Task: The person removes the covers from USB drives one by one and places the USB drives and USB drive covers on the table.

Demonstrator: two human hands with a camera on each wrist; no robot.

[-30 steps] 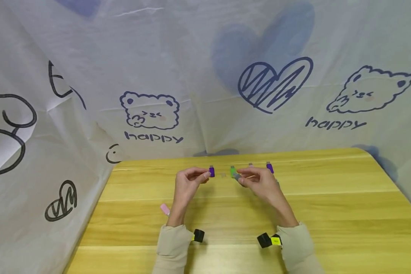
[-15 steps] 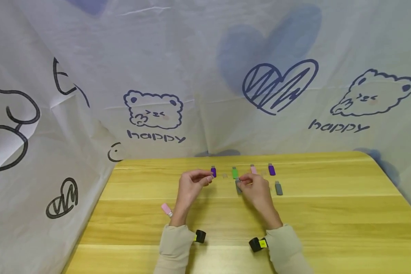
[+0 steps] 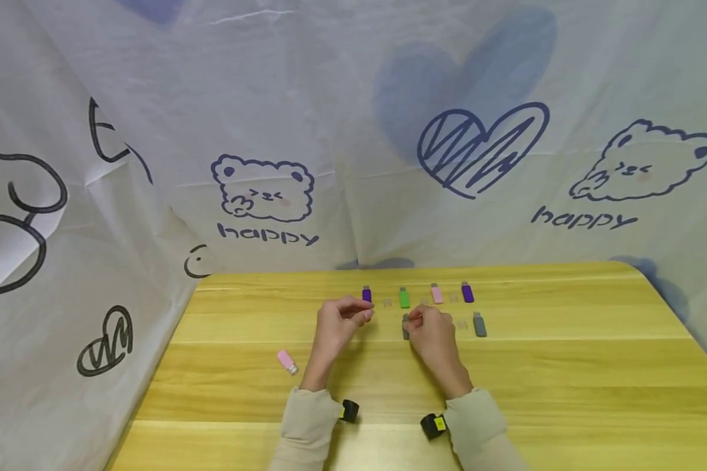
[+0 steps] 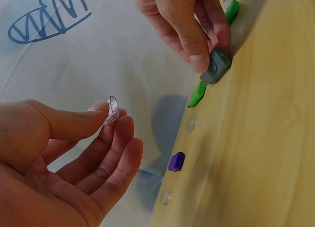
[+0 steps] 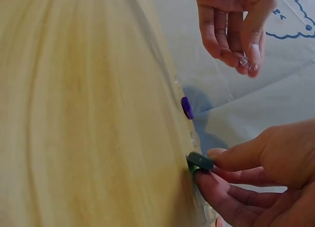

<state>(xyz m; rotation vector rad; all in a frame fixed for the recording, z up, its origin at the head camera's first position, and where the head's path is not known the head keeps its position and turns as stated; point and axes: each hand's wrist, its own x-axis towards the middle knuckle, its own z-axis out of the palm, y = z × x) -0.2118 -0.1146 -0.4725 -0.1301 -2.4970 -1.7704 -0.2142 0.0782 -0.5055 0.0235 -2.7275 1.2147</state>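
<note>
Left hand [image 4: 64, 158] pinches a clear plastic cap [image 4: 112, 110]; right hand [image 5: 266, 173] grips a boxy grey drive [image 5: 200, 161].

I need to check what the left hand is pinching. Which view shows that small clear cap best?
The left wrist view: the clear cap sits sharp between thumb and fingertip of the left hand. The right wrist view shows it small and glinting. In the head view it is too small to make out.

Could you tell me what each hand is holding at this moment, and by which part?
Left hand pinches a clear cap by its sides; right hand grips a grey drive near one end.
</note>
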